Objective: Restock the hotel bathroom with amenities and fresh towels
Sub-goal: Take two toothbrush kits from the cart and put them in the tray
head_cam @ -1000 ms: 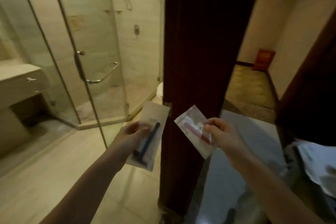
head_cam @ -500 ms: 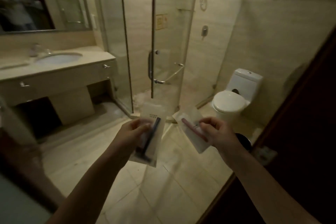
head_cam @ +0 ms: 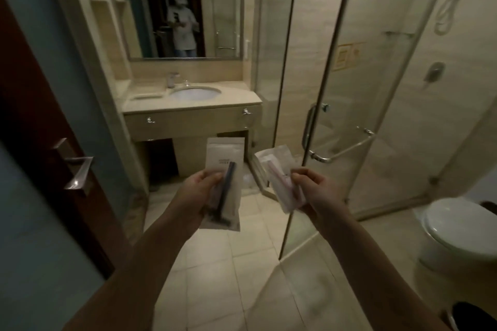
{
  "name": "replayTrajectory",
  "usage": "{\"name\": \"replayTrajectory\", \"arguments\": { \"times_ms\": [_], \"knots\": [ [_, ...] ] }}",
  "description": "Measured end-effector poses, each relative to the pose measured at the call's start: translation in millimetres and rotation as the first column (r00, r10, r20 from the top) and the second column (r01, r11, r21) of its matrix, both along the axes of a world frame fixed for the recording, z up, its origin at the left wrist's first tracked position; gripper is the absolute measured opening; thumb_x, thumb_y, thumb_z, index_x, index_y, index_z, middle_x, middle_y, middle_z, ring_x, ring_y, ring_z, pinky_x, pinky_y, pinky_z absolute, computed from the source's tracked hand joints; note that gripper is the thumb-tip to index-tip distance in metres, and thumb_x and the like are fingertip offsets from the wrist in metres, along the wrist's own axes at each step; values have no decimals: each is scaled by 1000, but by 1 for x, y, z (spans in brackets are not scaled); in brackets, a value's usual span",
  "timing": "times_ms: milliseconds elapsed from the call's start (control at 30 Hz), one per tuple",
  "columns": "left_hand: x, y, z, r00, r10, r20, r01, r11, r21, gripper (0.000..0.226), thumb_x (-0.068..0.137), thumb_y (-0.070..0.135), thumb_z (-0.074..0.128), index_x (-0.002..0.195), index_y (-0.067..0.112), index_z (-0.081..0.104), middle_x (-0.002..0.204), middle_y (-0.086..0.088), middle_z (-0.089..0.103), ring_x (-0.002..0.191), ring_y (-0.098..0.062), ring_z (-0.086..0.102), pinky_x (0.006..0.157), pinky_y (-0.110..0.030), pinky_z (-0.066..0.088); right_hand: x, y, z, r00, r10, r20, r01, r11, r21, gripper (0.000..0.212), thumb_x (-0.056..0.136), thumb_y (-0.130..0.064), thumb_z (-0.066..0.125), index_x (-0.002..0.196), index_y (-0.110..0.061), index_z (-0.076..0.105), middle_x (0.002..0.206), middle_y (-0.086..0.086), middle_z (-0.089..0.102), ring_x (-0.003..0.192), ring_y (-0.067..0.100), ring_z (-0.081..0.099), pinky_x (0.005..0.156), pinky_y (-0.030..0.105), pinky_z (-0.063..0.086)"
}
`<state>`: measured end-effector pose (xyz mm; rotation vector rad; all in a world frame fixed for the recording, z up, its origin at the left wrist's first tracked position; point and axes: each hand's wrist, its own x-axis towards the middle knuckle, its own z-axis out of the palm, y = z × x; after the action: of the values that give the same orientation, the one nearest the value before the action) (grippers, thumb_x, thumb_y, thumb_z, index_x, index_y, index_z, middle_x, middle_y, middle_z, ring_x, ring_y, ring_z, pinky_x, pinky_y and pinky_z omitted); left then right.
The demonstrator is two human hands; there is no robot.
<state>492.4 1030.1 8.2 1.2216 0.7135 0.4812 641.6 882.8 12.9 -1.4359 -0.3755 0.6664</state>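
Razor packet (head_cam: 225, 156) pinched by left hand (head_cam: 199, 193), clear sachet (head_cam: 278, 177) pinched by right hand (head_cam: 316, 191); both likely light, flimsy, slippery; best held mid-body.

The razor packet (head_cam: 225, 152) was white, its razor (head_cam: 227, 188) dark blue; the toothbrush packet (head_cam: 278, 179) showed pink. The counter (head_cam: 193, 107) was beige, the door (head_cam: 32, 105) reddish-brown.

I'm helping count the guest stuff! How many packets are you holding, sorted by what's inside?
Packet with a dark razor, in the left hand: 1
Packet with a pink item, in the right hand: 1
Total: 2 packets
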Motion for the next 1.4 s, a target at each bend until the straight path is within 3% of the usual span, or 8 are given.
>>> {"name": "replayTrajectory", "arguments": {
  "times_ms": [133,367,633,733,933,1100,1233,1400],
  "knots": [
    [15,38,-1,992,119,43,-118,993,-20,16,92,21,51,106,18,58,106,-10,60,93,-26,59,64,-37,49,20,43,-9,992,126,6,-126,992,-14,17,93,-13,51,105,-9,63,103,10,58,84,20,56,52,22,48],
    [44,129,-15,961,270,64,-264,961,-89,11,92,16,50,98,18,60,99,-8,61,87,-23,58,63,-36,46,69,141,-18,987,158,-17,-158,986,-43,12,92,-12,54,90,-17,65,98,6,60,84,20,59,60,27,50],
    [96,275,-14,930,360,81,-345,926,-149,18,93,14,49,109,11,58,96,-7,63,86,-22,60,63,-35,47,127,294,-13,985,172,1,-172,983,-65,13,92,-10,53,87,-14,65,91,7,60,71,15,56,44,18,46],
    [121,325,-9,921,383,73,-369,917,-153,17,94,14,49,108,10,58,92,-7,63,82,-21,60,62,-35,48,151,344,-10,986,165,-2,-165,986,-27,17,91,-7,54,80,-14,65,85,7,61,70,17,57,60,32,54],
    [165,398,-17,907,414,78,-384,889,-249,14,93,13,50,104,11,58,96,-9,63,89,-25,60,87,-44,49,199,422,-14,984,176,-5,-176,984,-37,16,91,-7,53,82,-13,65,78,3,61,68,16,58,66,38,53],
    [210,458,-29,904,426,50,-403,884,-236,13,93,13,49,101,12,59,96,-10,62,89,-25,60,85,-44,48,247,495,-25,973,230,18,-229,973,-40,17,91,-7,53,81,-13,64,77,3,60,63,14,56,47,23,47],
    [257,508,-29,888,459,40,-439,870,-224,22,93,16,51,113,9,58,102,-11,63,94,-27,61,82,-43,51,297,558,-32,956,293,23,-292,956,-35,19,91,-9,54,77,-16,66,79,4,63,70,18,57,59,28,46],
    [317,576,-15,866,499,38,-481,850,-215,25,93,17,51,117,10,56,106,-12,62,101,-29,60,85,-45,51,364,639,-25,927,373,28,-372,928,-30,20,90,-9,55,75,-16,67,77,3,64,69,18,57,60,28,44]
  ]
}}
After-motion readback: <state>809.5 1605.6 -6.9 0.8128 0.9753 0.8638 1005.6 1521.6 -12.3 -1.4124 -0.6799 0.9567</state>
